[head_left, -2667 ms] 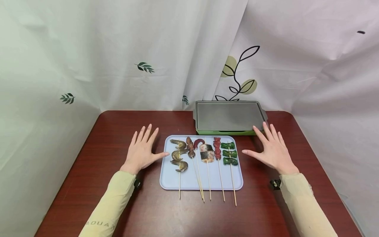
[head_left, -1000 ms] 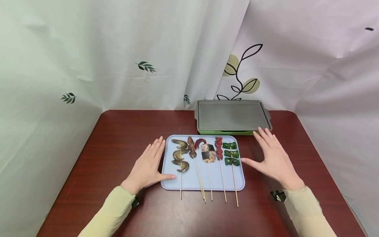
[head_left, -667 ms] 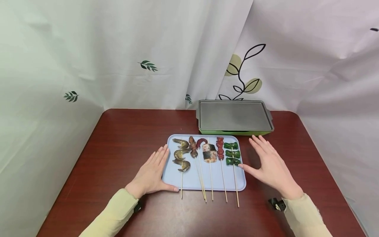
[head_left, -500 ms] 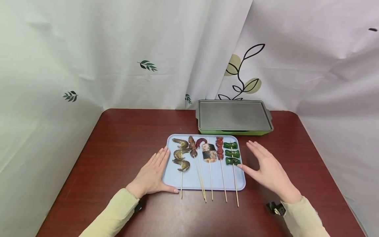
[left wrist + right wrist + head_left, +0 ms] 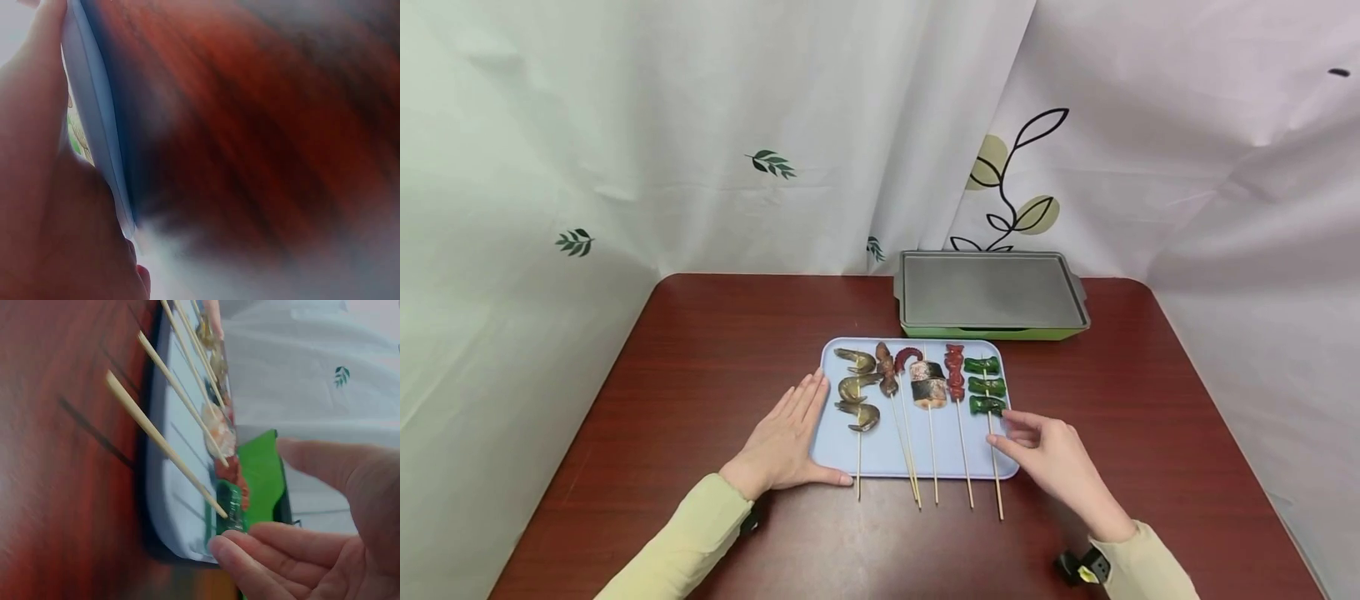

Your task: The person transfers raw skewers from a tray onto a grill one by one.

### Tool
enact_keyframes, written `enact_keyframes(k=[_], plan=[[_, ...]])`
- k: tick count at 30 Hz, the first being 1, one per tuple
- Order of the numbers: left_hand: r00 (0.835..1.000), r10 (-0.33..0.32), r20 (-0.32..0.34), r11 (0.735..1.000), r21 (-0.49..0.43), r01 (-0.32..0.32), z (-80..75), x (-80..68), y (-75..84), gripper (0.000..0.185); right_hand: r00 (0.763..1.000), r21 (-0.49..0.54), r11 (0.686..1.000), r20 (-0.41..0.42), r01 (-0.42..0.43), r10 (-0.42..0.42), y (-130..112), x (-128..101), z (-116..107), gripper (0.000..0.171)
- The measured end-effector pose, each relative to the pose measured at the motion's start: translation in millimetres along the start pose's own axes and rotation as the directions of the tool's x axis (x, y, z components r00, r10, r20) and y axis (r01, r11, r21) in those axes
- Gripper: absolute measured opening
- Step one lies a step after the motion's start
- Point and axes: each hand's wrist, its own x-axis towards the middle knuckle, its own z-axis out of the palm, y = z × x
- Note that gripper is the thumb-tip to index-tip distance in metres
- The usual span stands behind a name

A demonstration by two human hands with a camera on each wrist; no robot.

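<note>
A: Where's the green skewer [image 5: 986,405]?
B: Head view, right of centre, lower half. Last in the row, along the tray's [image 5: 883,456] right side.

A: Which way from the hand?
B: Left of the right hand [image 5: 1054,457]. Fingertips sit by the lowest green piece, thumb tip by the stick just below it. Right hand clearly nearer; left is across the tray.

A: Right hand state?
B: Fingers bent, thumb spread from them. Right wrist view shows a gap, nothing gripped. Light fingertip contact with the green: can't tell.

A: Axis?
B: Near vertical in the head view. Green pieces at the top, bare stick running down and slightly right, end past the tray's bottom rim. Right hand comes in from lower right, so it meets the stick from the side. In the right wrist view the bare end points upper left.

A: Left hand [image 5: 784,442]?
B: Fingers straight along the tray's left rim, thumb out at the lower left corner. No skewer in it.

A: Neighbours?
B: Red skewer [image 5: 955,372] just left of the green, roughly parallel. Fish [image 5: 929,393] next, shrimp [image 5: 859,417] far left. Grill [image 5: 988,287] just above the tray. All on the table [image 5: 700,358].
</note>
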Motion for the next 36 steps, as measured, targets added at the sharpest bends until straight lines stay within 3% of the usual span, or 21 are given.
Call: enact_keyframes(k=[6,19,24,30,36], plan=[[1.0,-0.013,0.02,1.0,0.01,0.013,1.2,1.0,-0.3,0.144,0.997,0.017,0.997,0.018,-0.072,0.072,2,-3,6,0.044],[1.0,-0.015,0.008,1.0,0.02,0.015,3.6,0.9,-0.8,0.146,0.994,-0.005,0.999,0.094,-0.049,0.049,4,-1,12,0.029],[0.999,-0.024,0.027,1.0,0.014,0.023,0.4,1.7,0.9,0.146,0.986,0.117,0.989,0.154,-0.087,0.068,7,-1,8,0.032],[0.998,-0.032,0.049,0.999,0.014,0.031,-0.5,2.0,2.0,0.146,0.972,0.339,0.926,0.216,-0.163,0.092,15,-1,4,0.036],[0.998,-0.032,0.05,0.999,0.014,0.031,-0.6,2.0,2.0,0.146,0.982,0.379,0.914,0.174,-0.142,0.08,16,-5,0,0.036]])
